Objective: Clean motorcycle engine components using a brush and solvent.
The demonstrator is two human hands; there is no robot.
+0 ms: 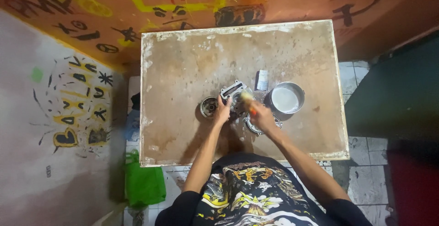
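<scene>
Currently brushing a grey metal engine part (234, 92) at mid-table. Left hand (222, 112) clamped on near-left edge of the part, fingers wrapped over its rim, steadying it. Right hand (260, 116) closed around a brush (248, 100) with orange handle; pale bristle end angled up and left from the fist, touching or just over the part's right side — contact not resolvable at this size.

Judged step: cleaning or coating the part's surface, mid-way; wet sheen visible on wooden table (183, 70) around the work.

Positions relative to grips: part directly beyond left fingertips and up-left of right fist. Round metal bowl (286, 99) of whitish liquid just right of the brush, within easy dip. Small dark tin (262, 79) beyond the bowl's left rim. Round metal ring piece (209, 106) just left of left hand, apart from it. Second round part (256, 126) under the right wrist, partly hidden.

Next move, as judged: calls for firm left-hand hold against brush drag, and short reach rightward for reload without tipping the bowl.
</scene>
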